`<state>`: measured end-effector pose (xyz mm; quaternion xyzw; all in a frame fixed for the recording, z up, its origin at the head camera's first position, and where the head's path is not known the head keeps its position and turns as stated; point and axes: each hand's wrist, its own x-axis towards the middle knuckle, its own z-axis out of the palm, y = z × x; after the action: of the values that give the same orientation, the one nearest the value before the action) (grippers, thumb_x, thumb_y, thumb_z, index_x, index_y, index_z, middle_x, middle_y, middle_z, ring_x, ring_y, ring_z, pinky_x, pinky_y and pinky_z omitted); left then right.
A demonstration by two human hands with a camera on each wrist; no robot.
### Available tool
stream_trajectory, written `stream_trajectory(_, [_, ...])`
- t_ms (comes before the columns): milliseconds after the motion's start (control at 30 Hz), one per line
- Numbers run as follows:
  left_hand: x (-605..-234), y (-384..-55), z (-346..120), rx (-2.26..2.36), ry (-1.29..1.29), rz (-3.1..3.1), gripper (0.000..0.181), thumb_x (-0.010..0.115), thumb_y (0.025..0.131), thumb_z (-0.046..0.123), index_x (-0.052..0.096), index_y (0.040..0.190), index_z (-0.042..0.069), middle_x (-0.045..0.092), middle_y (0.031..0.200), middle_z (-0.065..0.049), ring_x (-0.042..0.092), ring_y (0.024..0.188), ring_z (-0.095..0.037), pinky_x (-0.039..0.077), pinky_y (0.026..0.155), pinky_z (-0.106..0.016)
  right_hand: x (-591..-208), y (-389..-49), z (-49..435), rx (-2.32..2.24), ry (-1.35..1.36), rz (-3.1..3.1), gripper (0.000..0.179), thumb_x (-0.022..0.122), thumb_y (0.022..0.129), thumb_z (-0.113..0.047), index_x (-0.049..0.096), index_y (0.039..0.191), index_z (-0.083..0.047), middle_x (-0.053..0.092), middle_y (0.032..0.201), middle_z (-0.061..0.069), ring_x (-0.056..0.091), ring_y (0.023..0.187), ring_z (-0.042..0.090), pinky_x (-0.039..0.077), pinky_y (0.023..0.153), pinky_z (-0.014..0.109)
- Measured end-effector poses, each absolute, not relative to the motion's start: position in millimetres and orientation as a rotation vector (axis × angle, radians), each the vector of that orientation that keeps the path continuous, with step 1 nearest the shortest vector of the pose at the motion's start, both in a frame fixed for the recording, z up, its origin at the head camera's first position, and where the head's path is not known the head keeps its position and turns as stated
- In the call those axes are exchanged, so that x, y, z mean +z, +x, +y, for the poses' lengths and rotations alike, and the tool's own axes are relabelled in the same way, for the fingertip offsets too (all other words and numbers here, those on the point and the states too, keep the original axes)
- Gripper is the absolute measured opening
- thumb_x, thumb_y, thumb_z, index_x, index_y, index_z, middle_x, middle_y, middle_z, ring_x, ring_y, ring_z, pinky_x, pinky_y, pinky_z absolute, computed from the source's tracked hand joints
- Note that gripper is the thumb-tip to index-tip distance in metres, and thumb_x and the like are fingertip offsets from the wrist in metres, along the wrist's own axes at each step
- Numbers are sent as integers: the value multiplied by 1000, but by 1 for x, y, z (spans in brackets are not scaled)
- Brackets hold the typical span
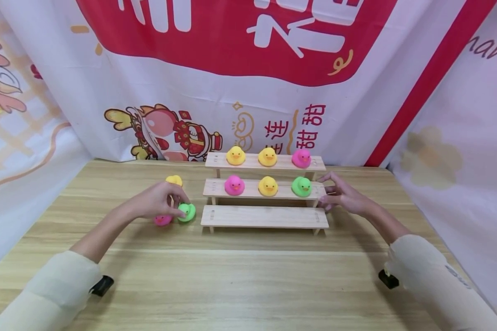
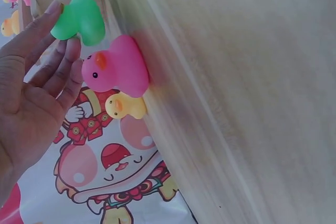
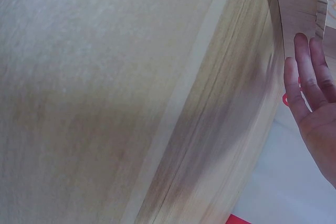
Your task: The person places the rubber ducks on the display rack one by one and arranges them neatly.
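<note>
My left hand (image 1: pixel 161 201) pinches a green rubber duck (image 1: pixel 187 212) just left of the stand's lowest shelf. In the left wrist view, the fingertips and thumb are around this green duck (image 2: pixel 80 19). Close by on the table are a pink duck (image 2: pixel 121 66) and a yellow duck (image 2: pixel 125 106). A three-step wooden stand (image 1: pixel 265 216) is in the middle. My right hand (image 1: pixel 343 196) is at the stand's right end, its fingers fairly straight in the right wrist view; whether they touch the wood I cannot tell.
The top shelf carries two yellow ducks (image 1: pixel 236 156) and a pink duck (image 1: pixel 301 158). On the middle shelf sit a pink duck (image 1: pixel 234 185), a yellow duck (image 1: pixel 268 186) and a green duck (image 1: pixel 301 186). A printed cloth (image 1: pixel 215 87) hangs behind the wooden table (image 1: pixel 232 280).
</note>
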<state>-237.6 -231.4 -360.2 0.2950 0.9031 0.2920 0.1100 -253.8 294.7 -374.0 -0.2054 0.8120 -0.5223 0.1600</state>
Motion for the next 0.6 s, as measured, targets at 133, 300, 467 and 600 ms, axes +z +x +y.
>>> stream_trajectory(133, [-354,-235,-229,876,884,2669,21,87,84,10,78,102,4,68,89,1,61,79,-16,56,70,-29,-374,-253,295,-1492,-589,2320,46,58,101,2,29,136,7,65,117,35,72,95,27,63,76,44])
stream_trajectory(300, [-349,-233,-226,941,915,2681,22,87,83,9,78,102,4,70,93,-1,63,80,-18,56,69,-27,-374,-253,295,-1486,-590,2324,46,58,101,3,28,135,7,65,116,35,72,94,26,63,76,43])
stream_trajectory(467, [-347,-231,-225,1008,959,2665,24,88,82,9,77,103,4,71,97,-4,64,80,-19,55,68,-27,-375,-254,294,-1488,-599,2328,44,58,101,3,29,134,7,68,112,28,73,93,25,63,75,44])
stream_trajectory(600, [-346,-231,-223,1026,984,2651,25,87,81,6,77,104,4,72,101,-5,66,80,-16,57,68,-27,-375,-254,295,-1498,-597,2320,44,58,101,3,30,135,7,68,110,25,72,92,22,63,75,46])
